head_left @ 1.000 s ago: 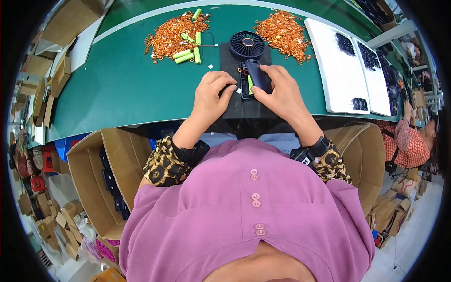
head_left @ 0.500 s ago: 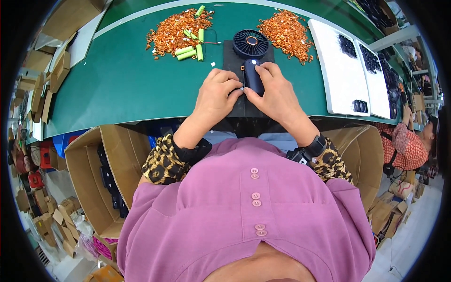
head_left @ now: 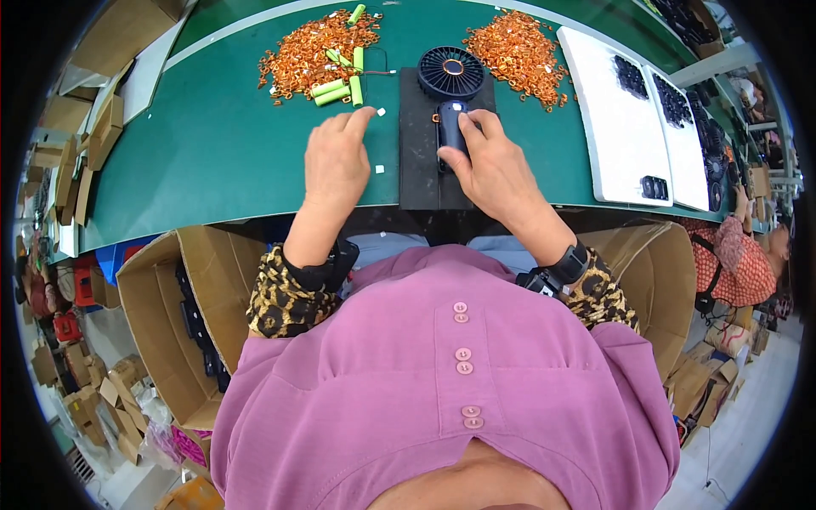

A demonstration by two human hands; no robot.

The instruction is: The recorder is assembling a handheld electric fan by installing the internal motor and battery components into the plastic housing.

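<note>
A dark blue handheld fan (head_left: 451, 74) lies on a black mat (head_left: 416, 183), its round grille pointing away from me and its handle toward me. My right hand (head_left: 501, 170) grips the handle from the right side, thumb and fingers against it. A small orange ring (head_left: 436, 118) sits at the handle's left edge. My left hand (head_left: 336, 166) is off the fan, over the green table to its left. Its fingers are stretched forward, slightly blurred, and nothing shows in them. Close to its fingertips lies a small white square (head_left: 381, 111); another white square (head_left: 379, 169) is nearer me.
An orange pile of rings (head_left: 319, 51) lies at the far left beside green battery cells (head_left: 331, 92); a second ring pile (head_left: 517, 55) is at the far right. White foam trays (head_left: 616, 153) hold black parts. Cardboard boxes (head_left: 161, 323) flank me below the table. Another person (head_left: 735, 263) sits at right.
My left hand has let go of the fan's side and moved left toward the battery cells. My right hand stays on the handle. The white square nearer me now shows.
</note>
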